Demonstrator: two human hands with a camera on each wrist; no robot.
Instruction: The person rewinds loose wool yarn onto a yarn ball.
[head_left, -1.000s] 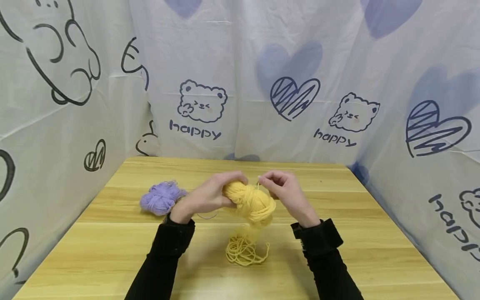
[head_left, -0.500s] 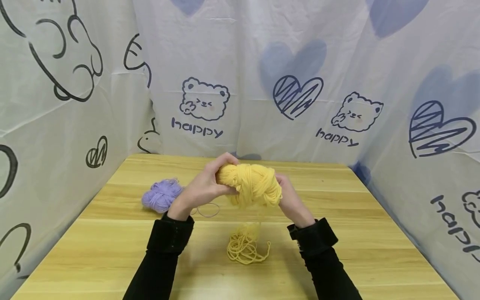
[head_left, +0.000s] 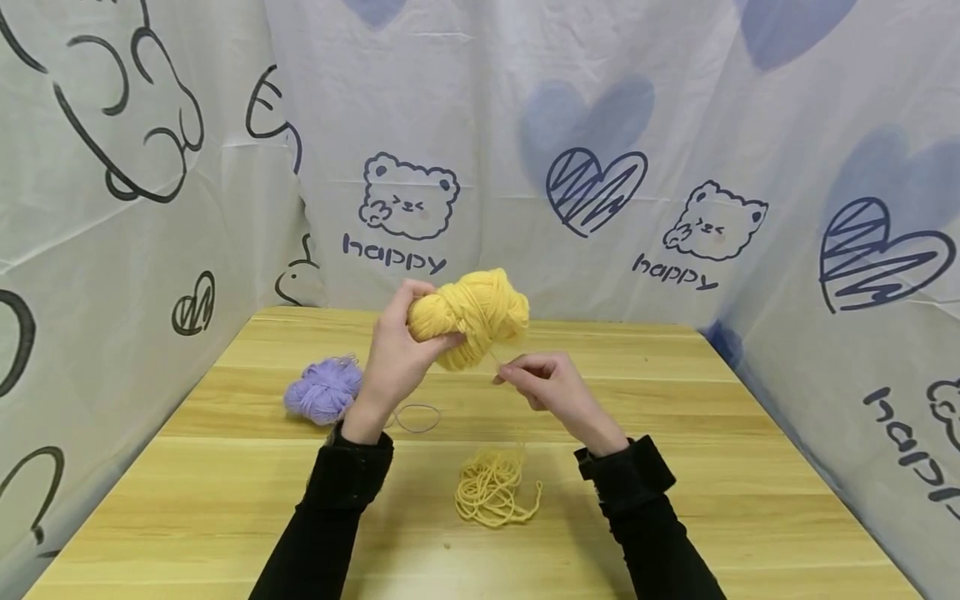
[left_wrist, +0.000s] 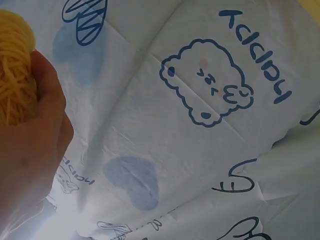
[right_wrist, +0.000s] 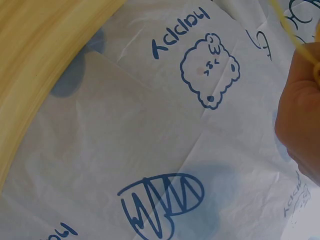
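Observation:
My left hand (head_left: 397, 350) grips a yellow yarn skein (head_left: 471, 315) and holds it up above the wooden table (head_left: 675, 467). In the left wrist view the yellow yarn skein (left_wrist: 15, 75) shows at the upper left beside the palm (left_wrist: 30, 150). My right hand (head_left: 543, 387) is lower and to the right, pinching a thin yellow strand (head_left: 497, 360) that runs up to the skein. The same strand (right_wrist: 295, 35) crosses the right wrist view above the hand (right_wrist: 300, 120). A loose pile of yellow yarn (head_left: 491, 496) lies on the table below the hands.
A purple yarn skein (head_left: 324, 388) lies on the table to the left, with a thin purple loop of thread (head_left: 417, 418) beside it. White printed cloth (head_left: 480, 167) walls the table on three sides.
The left hand has lifted the yellow skein up and slightly left. The right hand has come off the skein, dropped lower and now pinches a strand pulled out from it.

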